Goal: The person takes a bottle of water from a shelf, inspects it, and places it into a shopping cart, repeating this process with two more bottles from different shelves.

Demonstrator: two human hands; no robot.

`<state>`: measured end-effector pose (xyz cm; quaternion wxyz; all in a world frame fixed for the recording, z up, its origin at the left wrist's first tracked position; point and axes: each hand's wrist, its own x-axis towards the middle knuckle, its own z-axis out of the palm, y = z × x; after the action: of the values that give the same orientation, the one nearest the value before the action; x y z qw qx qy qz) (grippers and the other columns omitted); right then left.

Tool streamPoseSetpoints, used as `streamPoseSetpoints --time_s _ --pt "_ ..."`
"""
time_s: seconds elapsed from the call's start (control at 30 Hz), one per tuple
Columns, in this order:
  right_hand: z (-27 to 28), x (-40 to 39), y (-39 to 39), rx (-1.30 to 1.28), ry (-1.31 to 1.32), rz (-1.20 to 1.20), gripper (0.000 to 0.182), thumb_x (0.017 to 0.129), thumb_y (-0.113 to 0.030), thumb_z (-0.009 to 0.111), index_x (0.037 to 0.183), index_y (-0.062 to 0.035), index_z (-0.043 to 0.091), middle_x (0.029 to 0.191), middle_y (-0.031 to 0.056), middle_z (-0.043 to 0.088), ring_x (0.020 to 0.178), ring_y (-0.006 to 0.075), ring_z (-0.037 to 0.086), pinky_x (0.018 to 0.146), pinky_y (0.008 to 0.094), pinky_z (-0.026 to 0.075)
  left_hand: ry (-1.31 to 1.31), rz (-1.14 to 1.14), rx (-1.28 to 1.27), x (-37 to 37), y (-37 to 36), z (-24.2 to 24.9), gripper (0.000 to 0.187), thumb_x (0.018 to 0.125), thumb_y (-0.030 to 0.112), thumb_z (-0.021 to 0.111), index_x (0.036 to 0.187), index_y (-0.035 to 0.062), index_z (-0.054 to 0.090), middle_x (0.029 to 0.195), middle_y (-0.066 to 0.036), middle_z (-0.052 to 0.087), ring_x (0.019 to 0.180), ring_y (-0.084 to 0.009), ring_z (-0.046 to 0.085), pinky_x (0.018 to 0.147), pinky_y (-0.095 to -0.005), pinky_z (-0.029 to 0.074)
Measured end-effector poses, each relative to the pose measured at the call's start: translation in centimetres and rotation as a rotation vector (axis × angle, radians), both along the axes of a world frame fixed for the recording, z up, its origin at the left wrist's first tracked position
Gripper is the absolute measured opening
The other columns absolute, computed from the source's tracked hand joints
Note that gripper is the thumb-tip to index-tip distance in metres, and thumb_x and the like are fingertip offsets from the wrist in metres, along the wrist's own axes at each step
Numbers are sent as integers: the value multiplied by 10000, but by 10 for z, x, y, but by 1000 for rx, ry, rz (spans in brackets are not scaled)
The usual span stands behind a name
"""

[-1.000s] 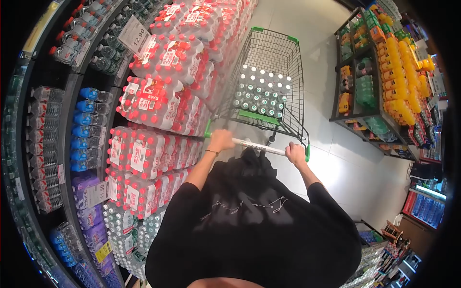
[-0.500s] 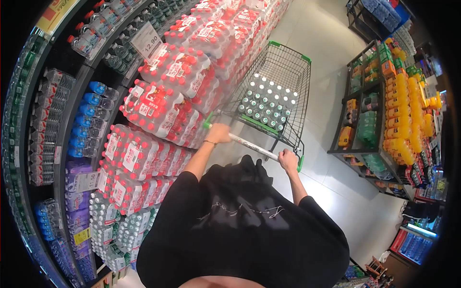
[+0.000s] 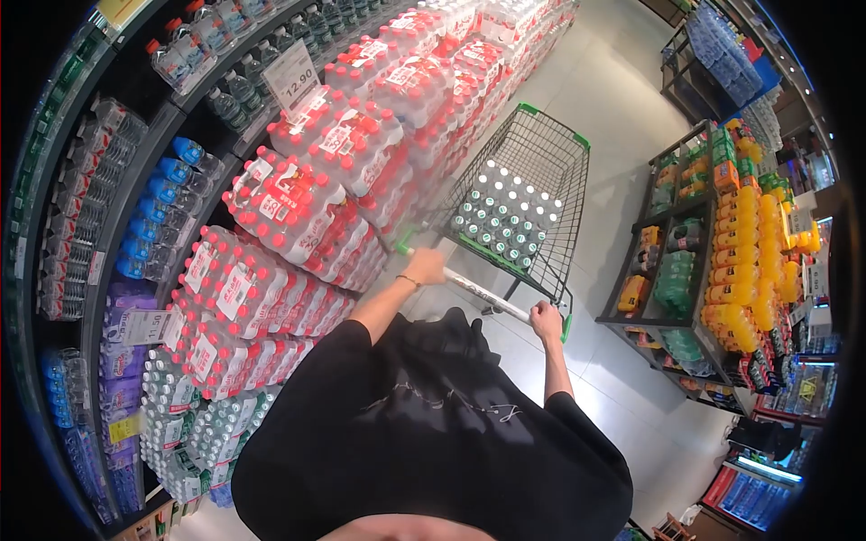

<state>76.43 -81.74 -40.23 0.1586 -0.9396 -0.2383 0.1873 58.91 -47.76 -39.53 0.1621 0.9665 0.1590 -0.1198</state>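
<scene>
Both hands grip the white bar of a wire shopping cart (image 3: 570, 194) with green corner pieces. My left hand (image 3: 425, 268), a thin bracelet at its wrist, is wrapped round the bar near its left end. Close to the right green end cap, my right hand (image 3: 546, 321) is closed on the same handlebar (image 3: 487, 296). Inside the basket, at the end nearest me, stand several rows of clear bottles (image 3: 506, 213) with white and green-marked caps.
To my left rise stacked packs of red-capped bottles (image 3: 311, 207), close to the cart's left side. Behind them runs a shelf with blue-capped bottles (image 3: 162, 212) and a price sign (image 3: 292, 77). Across the tiled floor (image 3: 603, 270) stands a rack of orange drinks (image 3: 735, 270).
The view has turned slightly, so the cart and both hands sit a little lower in it. My grip on the handlebar looks the same.
</scene>
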Motion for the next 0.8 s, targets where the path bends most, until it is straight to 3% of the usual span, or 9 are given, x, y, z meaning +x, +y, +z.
streamPoseSetpoints --time_s 0.2,0.33,0.4,0.43,0.53,0.57,0.73,0.8 --pt "-3 9 -41 28 -214 -66 238 815 -251 559 799 -51 685 747 192 685 732 391 671 707 495 531 -35 -75 -117 -6 -43 1 268 635 240 654 773 28 744 792 -218 704 785 -371 700 725 -467 559" --pt "-5 -2 -59 -33 -366 -217 196 819 -210 581 783 -40 672 753 202 681 736 403 659 694 511 516 104 -240 -279 -7 -64 -2 399 709 336 685 915 -4 725 863 -225 710 849 -399 696 779 -498 551" --pt "-6 -17 -53 -102 -419 -252 183 822 -185 587 789 -25 669 768 221 681 749 418 652 704 514 514 82 -305 -397 -9 -73 -4 440 688 320 681 978 -10 702 908 -243 704 891 -383 692 802 -472 563" --pt "-8 -29 -46 -52 -444 -182 176 827 -182 583 788 -32 666 743 216 665 720 415 639 710 509 500 160 -389 -416 -9 -74 5 510 725 340 677 1085 -19 651 967 -243 695 905 -387 686 806 -498 557" --pt "-16 -76 -3 0 -382 -68 210 865 -193 554 790 -38 673 713 206 664 706 388 647 806 518 459 153 -557 -439 -11 -65 19 500 775 371 670 1098 -10 640 1009 -231 690 983 -375 671 848 -487 538" --pt "-15 -90 12 -23 -359 -39 234 873 -207 541 782 -38 675 710 205 665 695 385 647 799 516 460 -47 -614 -360 -16 -58 14 410 832 389 651 1003 16 661 939 -213 683 990 -375 639 918 -483 472" --pt "-2 -150 91 -174 -173 36 350 906 -277 492 731 -36 676 706 197 675 638 376 645 778 510 461 -308 -556 -446 17 10 -18 236 831 237 603 909 25 672 976 -185 645 1031 -349 585 890 -472 443" --pt "-7 -170 112 -245 -156 103 334 948 -276 443 811 -83 679 686 158 670 628 355 651 733 510 471 -337 -555 -371 50 34 -36 185 797 166 598 903 31 668 1027 -186 620 1072 -351 561 890 -473 445"
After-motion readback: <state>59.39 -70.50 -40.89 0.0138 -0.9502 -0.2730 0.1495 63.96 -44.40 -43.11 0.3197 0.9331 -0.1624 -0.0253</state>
